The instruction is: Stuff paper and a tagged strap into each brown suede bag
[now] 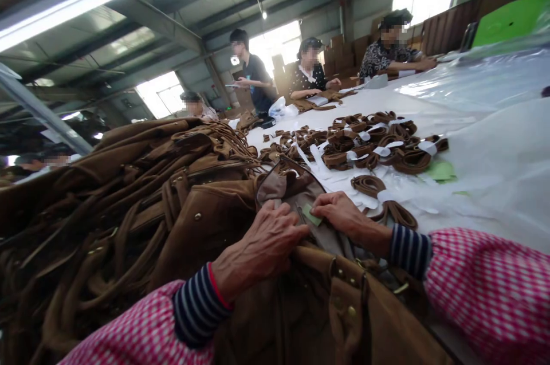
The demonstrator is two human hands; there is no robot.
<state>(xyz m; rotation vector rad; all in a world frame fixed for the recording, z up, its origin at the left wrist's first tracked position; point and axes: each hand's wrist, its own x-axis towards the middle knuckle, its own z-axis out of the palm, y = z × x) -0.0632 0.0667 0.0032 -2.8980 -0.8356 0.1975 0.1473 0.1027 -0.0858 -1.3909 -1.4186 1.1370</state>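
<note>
Brown is shared by the near open fabric bag [395,313], the heaped fabric bags [215,204] at left and the far coiled straps [415,165]. The flat slip [311,215] is tinted pale green, the cloth lining [271,187] grey. Fabric sleeves [485,285] are checked pink and white, knitted cuffs [410,250] striped navy and grey.

Clear plastic sheeting [485,84] on the white table [382,100], co-workers [306,78] beyond, fluorescent lamps [64,12] overhead.

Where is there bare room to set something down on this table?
Best looks the white tabletop beyond the strap bundles, bordered right by clear plastic sheeting. Right of the bundles is another pale stretch, though plastic may cover it. Crowded: the left side, heaped with brown bags, and just beyond the right hand, with straps and white strips.
</note>
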